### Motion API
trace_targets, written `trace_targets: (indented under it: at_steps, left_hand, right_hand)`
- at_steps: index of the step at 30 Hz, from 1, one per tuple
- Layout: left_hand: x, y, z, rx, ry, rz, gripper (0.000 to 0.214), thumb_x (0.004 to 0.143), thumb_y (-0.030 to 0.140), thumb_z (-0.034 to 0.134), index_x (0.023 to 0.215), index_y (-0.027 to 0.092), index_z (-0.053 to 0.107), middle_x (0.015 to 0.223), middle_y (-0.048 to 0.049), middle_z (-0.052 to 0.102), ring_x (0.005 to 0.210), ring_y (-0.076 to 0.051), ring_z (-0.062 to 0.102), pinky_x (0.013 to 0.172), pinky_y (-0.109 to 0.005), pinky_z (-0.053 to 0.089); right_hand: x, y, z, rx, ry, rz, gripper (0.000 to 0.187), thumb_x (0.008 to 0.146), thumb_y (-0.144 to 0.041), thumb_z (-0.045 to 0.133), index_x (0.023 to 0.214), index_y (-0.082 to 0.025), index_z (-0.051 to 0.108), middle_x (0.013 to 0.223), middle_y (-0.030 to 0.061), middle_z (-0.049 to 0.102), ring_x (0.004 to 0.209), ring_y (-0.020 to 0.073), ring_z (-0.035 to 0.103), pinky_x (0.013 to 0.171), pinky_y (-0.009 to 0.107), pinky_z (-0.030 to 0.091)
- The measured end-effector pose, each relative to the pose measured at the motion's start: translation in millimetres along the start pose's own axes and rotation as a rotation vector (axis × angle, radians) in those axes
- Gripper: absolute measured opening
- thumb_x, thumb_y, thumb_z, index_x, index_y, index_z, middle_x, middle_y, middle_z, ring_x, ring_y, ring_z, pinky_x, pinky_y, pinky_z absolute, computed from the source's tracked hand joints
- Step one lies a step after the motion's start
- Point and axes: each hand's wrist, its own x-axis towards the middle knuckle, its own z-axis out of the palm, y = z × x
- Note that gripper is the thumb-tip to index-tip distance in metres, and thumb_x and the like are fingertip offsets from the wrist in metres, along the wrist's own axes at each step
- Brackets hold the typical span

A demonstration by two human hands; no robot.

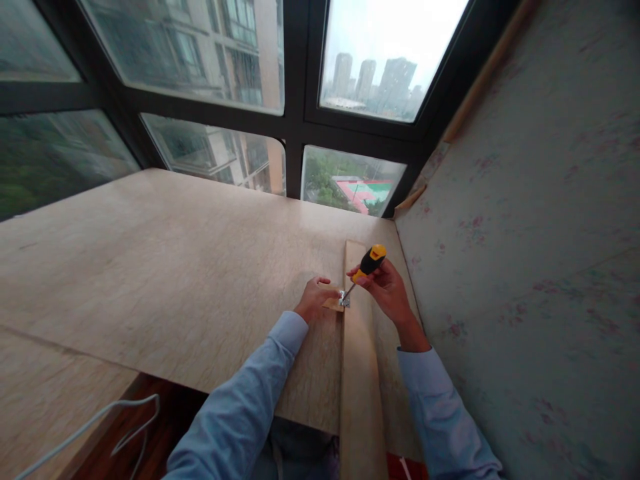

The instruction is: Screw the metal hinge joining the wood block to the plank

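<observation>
A screwdriver (371, 261) with a yellow and black handle is gripped in my right hand (389, 291), tilted so its shaft runs down to the left. Its tip meets a small silver metal hinge (344, 300). That hinge lies at the left edge of a long wooden board (361, 373), where a short wooden piece (334, 304) adjoins it. My left hand (317, 297) rests on the short piece with its fingers reaching to the hinge, pressing or holding it there. Any screw under the tip is too small to make out.
The stone-patterned ledge (165, 267) spreads to the left under dark-framed windows (295, 127). A floral-papered wall (525, 267) stands close on the right. At lower left, a white cable (95, 420) hangs over a dark red-brown wooden surface (170, 427).
</observation>
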Motion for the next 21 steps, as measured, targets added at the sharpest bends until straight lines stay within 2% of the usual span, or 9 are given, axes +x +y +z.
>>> trace_targets:
  at_steps: [3, 6, 9, 13, 15, 18, 21]
  left_hand:
    - [1, 0, 0.3, -0.004, 0.008, -0.012, 0.058, 0.044, 0.008, 0.082, 0.095, 0.012, 0.056, 0.071, -0.0023, 0.063, 0.058, -0.014, 0.059, 0.055, -0.025, 0.041]
    - [0, 0, 0.8, 0.007, 0.018, -0.005, 0.057, 0.044, 0.009, 0.082, 0.095, 0.012, 0.056, 0.068, -0.0011, 0.062, 0.056, -0.014, 0.058, 0.054, -0.025, 0.04]
    - [0, 1, 1.3, 0.016, 0.016, -0.009, 0.056, 0.045, 0.009, 0.082, 0.095, 0.012, 0.057, 0.067, -0.0006, 0.061, 0.056, -0.014, 0.058, 0.053, -0.025, 0.041]
    - [1, 1, 1.3, 0.04, 0.021, -0.015, 0.057, 0.045, 0.011, 0.082, 0.096, 0.012, 0.057, 0.068, -0.0017, 0.063, 0.057, -0.015, 0.059, 0.054, -0.025, 0.041]
    - [2, -1, 1.0, 0.044, 0.025, -0.003, 0.057, 0.044, 0.012, 0.083, 0.096, 0.012, 0.058, 0.069, -0.0021, 0.064, 0.059, -0.016, 0.06, 0.054, -0.025, 0.041]
    - [4, -2, 0.9, 0.024, 0.016, -0.015, 0.057, 0.043, 0.011, 0.082, 0.095, 0.012, 0.058, 0.067, -0.0019, 0.064, 0.059, -0.017, 0.062, 0.053, -0.026, 0.042]
    - [6, -1, 1.3, -0.016, 0.008, -0.074, 0.053, 0.042, 0.008, 0.08, 0.09, 0.013, 0.059, 0.064, -0.0014, 0.065, 0.057, -0.018, 0.062, 0.053, -0.027, 0.043]
  right_hand:
    - [6, 6, -4, -0.049, 0.022, 0.018, 0.045, 0.063, -0.042, 0.084, 0.09, -0.025, 0.052, 0.084, -0.0011, 0.067, 0.08, 0.0198, 0.068, 0.074, 0.038, 0.056]
    - [11, 13, -7, -0.27, 0.092, 0.037, 0.05, 0.057, -0.048, 0.085, 0.087, -0.023, 0.054, 0.079, -0.0006, 0.063, 0.073, 0.0201, 0.064, 0.068, 0.037, 0.054]
    - [13, 13, -7, -0.415, 0.098, 0.027, 0.047, 0.062, -0.056, 0.079, 0.083, -0.02, 0.056, 0.079, 0.003, 0.062, 0.074, 0.0214, 0.061, 0.069, 0.038, 0.052]
    - [11, 2, -5, -0.247, -0.085, -0.009, 0.04, 0.082, -0.054, 0.063, 0.104, -0.022, 0.055, 0.105, 0.0087, 0.064, 0.097, 0.0225, 0.061, 0.083, 0.038, 0.052]
    - [10, -3, -8, -0.136, -0.187, 0.013, 0.04, 0.085, -0.049, 0.063, 0.114, -0.025, 0.05, 0.117, 0.0093, 0.062, 0.11, 0.0222, 0.059, 0.089, 0.039, 0.05]
    - [9, -8, -14, -0.066, -0.26, 0.055, 0.04, 0.083, -0.043, 0.067, 0.116, -0.027, 0.048, 0.113, 0.0076, 0.065, 0.11, 0.0216, 0.061, 0.092, 0.041, 0.05]
    - [10, -10, -18, -0.097, -0.209, 0.088, 0.042, 0.076, -0.041, 0.074, 0.107, -0.025, 0.051, 0.102, 0.0052, 0.068, 0.098, 0.0211, 0.066, 0.088, 0.04, 0.053]
